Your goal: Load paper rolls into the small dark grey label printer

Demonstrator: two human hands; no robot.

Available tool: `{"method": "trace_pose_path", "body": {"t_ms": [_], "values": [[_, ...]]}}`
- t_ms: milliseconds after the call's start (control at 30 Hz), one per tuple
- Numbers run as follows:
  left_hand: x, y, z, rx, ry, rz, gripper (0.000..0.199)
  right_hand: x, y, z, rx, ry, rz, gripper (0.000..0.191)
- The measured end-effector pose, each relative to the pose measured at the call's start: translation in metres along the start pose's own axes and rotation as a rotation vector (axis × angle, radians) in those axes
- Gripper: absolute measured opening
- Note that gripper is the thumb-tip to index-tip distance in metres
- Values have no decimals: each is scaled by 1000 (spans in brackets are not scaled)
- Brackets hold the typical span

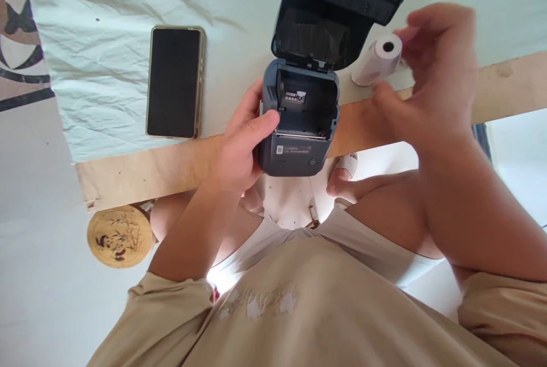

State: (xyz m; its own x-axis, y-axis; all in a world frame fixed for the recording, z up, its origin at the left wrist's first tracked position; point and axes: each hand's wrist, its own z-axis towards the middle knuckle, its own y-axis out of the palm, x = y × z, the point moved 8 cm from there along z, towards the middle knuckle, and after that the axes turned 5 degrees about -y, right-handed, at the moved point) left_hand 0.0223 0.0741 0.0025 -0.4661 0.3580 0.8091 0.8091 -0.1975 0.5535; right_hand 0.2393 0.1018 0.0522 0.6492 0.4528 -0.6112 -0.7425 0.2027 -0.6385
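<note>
A dark blue-grey portable printer (pixel 294 153) is held over the table's front edge, its black lid (pixel 322 31) swung up and its paper bay bare, with a small label inside. My left hand (pixel 241 147) grips its left side, thumb on the rim of the bay. Right of the lid, a white paper roll (pixel 371 65) with a dark core hole rests on the table. My right hand (pixel 431 70) is beside the roll, slightly blurred, thumb and fingers apart on either side of it; whether they touch it is unclear.
A black-screened phone (pixel 174 82) in a clear case lies left on the pale green cloth (pixel 106 42). The bare wooden table edge (pixel 171 170) runs across the front. A round wooden stool (pixel 119 236) with a panda picture stands below left.
</note>
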Motion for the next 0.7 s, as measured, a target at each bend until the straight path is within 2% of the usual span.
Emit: {"method": "trace_pose_path", "body": {"t_ms": [67,133,200,267,400,467,533,600,667,700], "values": [[0,0,0,-2,3,-5,32,-1,-20,0,129,-119,77,65],[1,1,0,-13,9,-2,33,8,-43,-1,271,-193,79,54],[1,1,0,-12,14,5,33,23,-58,0,339,-186,-33,49],[1,0,0,-7,12,8,34,42,-58,3,290,-52,-179,55],[0,-1,1,4,-7,3,33,73,-40,4,96,344,-312,55],[0,0,0,5,-12,3,34,72,-34,5,77,384,-321,53],[0,0,0,12,-13,11,34,64,-35,8,149,305,-230,54],[0,0,0,19,-16,23,33,59,-41,10,269,210,8,51],[0,0,0,19,-18,33,31,66,-47,10,342,194,261,43],[1,0,0,22,-18,35,31,71,-49,11,338,212,349,37]]}}
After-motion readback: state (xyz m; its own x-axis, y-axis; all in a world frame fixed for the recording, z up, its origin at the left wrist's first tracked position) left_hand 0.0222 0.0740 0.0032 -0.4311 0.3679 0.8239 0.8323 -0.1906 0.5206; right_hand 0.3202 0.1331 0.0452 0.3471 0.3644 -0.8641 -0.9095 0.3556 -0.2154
